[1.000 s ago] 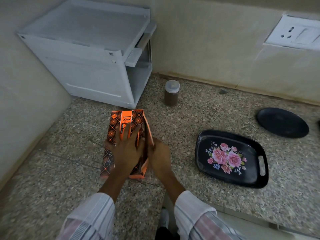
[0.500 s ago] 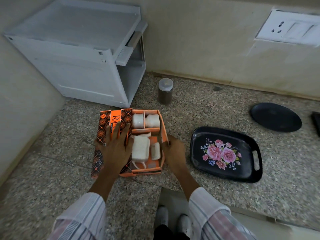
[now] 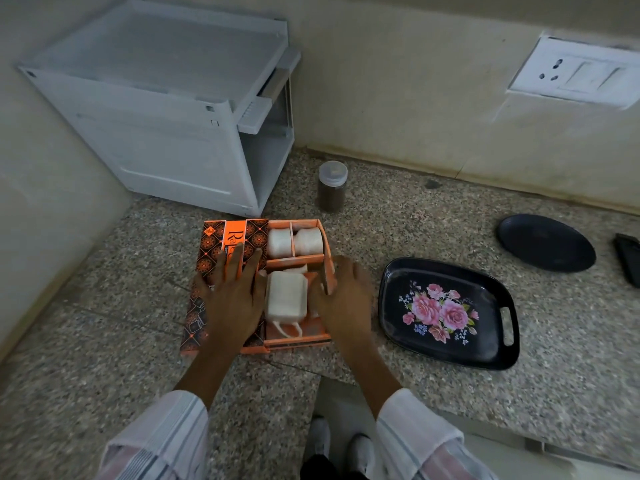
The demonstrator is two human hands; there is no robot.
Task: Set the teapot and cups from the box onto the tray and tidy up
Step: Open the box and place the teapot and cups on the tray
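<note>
An orange box (image 3: 298,341) lies open on the speckled counter, its patterned lid (image 3: 214,244) folded out to the left. Inside, a white teapot (image 3: 286,299) lies in the near compartment and two white cups (image 3: 280,242) (image 3: 309,241) sit side by side in the far one. My left hand (image 3: 232,299) rests flat on the lid, fingers apart. My right hand (image 3: 343,299) is at the box's right wall, fingers spread, holding nothing. A black tray with pink roses (image 3: 388,306) lies to the right of the box.
A white plastic rack (image 3: 166,109) stands in the back left corner. A lidded jar of brown powder (image 3: 331,187) stands behind the box. A black plate (image 3: 545,242) and a dark object (image 3: 628,258) lie at the far right. The counter edge runs near my feet.
The box went from shut to open, lid folded left, showing the teapot and cups. My right hand has shifted from the box's near right side up along its right wall.
</note>
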